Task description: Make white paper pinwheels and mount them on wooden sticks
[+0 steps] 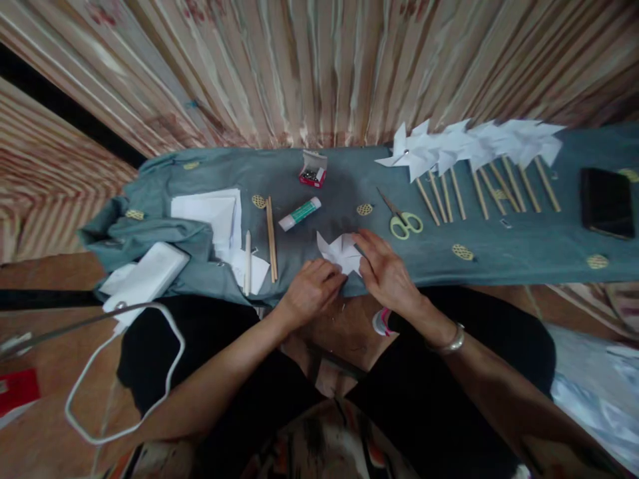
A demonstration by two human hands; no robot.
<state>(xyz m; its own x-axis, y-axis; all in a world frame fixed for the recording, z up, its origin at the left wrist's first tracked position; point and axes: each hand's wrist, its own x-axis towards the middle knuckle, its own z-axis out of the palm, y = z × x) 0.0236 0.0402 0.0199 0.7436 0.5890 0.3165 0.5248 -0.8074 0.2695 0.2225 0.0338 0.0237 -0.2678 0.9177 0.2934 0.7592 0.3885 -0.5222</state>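
Observation:
A white paper pinwheel (339, 251) lies at the front edge of the cloth-covered table, between my two hands. My left hand (315, 285) has its fingers pinched together on the near left side of the pinwheel. On its right side, my right hand (384, 266) curves round the paper, thumb and fingers closed at its edge. Just beyond lies a glue stick (300, 213) with a green label. A small red box (313, 173) stands open behind it, full of small metal pins. Green-handled scissors (401, 216) rest to the right.
Several finished pinwheels (469, 150) on wooden sticks lie in an overlapping row at the back right. Loose sticks (271, 239), a white pencil-like stick (247, 263) and paper sheets (207, 207) are on the left. A white power strip (150, 279) sits at the left corner, a black phone (607, 202) far right.

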